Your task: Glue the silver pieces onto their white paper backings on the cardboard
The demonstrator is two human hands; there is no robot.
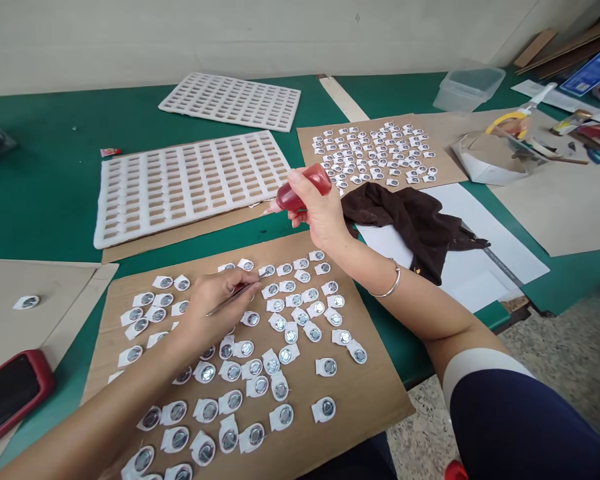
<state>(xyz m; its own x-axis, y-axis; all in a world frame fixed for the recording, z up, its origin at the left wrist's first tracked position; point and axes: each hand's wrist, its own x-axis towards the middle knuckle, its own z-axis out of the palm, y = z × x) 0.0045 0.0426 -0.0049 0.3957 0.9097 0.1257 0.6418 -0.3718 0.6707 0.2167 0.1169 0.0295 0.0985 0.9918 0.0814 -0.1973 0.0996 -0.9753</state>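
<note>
My left hand (219, 300) is closed on a pair of thin metal tweezers (233, 298), low over a brown cardboard sheet (370, 400). The tweezer tips are by one of the many small white tags with round silvery centres (267, 271). Higher up and to the right, my right hand (323, 217) is wrapped round a small red squeeze bottle (305, 189). Its pale nozzle slants down to the left, above the table and apart from the tags. Some tags are hidden beneath my left hand and forearm.
White grid trays (193, 183) lie on the green table (45, 173). Beyond is another cardboard with tags (307, 137). A dark brown cloth (410, 223), a paper box (490, 163) and yellow-handled scissors (507, 120) are right. A red-cased phone (10, 393) lies at left.
</note>
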